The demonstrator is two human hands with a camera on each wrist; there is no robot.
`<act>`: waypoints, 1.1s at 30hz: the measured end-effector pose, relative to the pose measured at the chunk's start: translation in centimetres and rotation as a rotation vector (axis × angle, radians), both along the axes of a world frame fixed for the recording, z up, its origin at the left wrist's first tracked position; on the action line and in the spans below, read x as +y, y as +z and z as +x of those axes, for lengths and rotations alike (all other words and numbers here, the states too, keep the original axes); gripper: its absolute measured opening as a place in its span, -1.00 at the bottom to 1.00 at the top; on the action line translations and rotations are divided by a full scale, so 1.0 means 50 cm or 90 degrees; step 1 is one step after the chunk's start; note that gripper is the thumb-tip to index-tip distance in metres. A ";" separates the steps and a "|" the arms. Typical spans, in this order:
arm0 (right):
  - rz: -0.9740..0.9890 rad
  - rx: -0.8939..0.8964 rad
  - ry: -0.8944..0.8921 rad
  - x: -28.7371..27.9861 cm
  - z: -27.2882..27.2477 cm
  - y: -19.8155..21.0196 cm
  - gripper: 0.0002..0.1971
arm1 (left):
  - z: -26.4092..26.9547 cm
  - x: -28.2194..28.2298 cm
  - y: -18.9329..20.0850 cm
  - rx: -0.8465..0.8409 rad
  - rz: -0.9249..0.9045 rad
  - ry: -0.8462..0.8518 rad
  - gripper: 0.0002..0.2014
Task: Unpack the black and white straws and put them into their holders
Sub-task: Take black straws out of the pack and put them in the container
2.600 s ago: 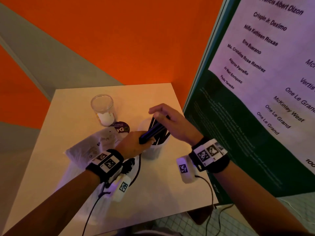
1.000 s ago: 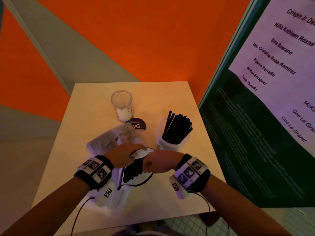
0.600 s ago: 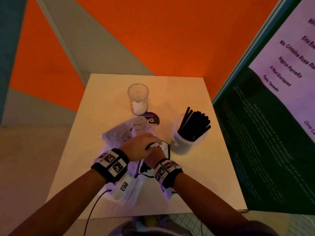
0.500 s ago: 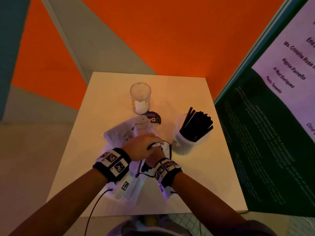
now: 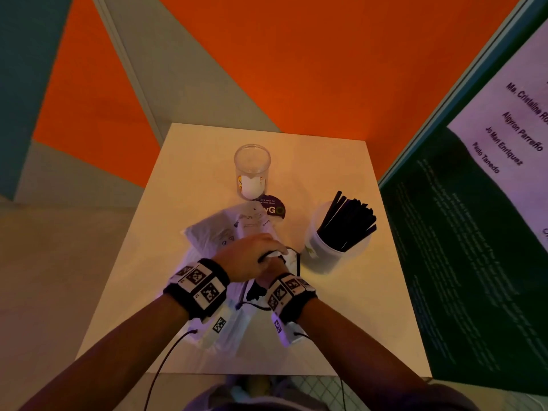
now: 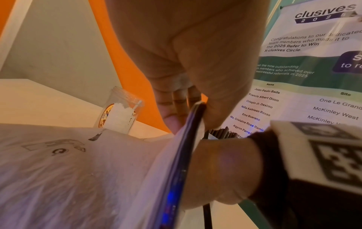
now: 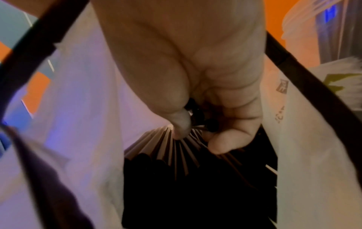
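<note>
Straws (image 5: pixel 348 225) had just gone into the cup (image 5: pixel 332 256); now left hand (image 5: pixel 247 259) held the bag (image 5: pixel 213 235) open while right hand (image 7: pixel 197 108) pinched more.

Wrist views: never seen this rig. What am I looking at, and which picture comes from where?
No robot: a person wearing three cameras, one on the head, one on each wrist. The head view looks down on a table with a clear cup, a white holder of black straws, and a white plastic bag. The left wrist view shows the left hand pinching the bag's edge open. The right wrist view is inside the bag: the right hand grips more straws.
</note>
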State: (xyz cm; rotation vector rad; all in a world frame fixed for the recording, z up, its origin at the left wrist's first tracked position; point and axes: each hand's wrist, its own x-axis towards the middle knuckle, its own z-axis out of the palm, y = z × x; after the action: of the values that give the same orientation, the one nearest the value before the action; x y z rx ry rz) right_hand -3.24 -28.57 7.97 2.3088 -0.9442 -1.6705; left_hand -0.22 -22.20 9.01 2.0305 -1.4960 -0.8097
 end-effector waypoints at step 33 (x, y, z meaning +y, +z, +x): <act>0.537 -1.233 -0.404 -0.303 -0.344 0.229 -0.38 | -0.113 -0.194 -0.030 0.102 -0.180 0.096 -0.78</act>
State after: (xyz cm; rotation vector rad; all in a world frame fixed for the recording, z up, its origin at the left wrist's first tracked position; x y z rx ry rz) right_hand -20.46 -43.73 19.42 4.1276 -1.1585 1.2872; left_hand -5.89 -31.89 7.50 1.7994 -1.2722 -0.6439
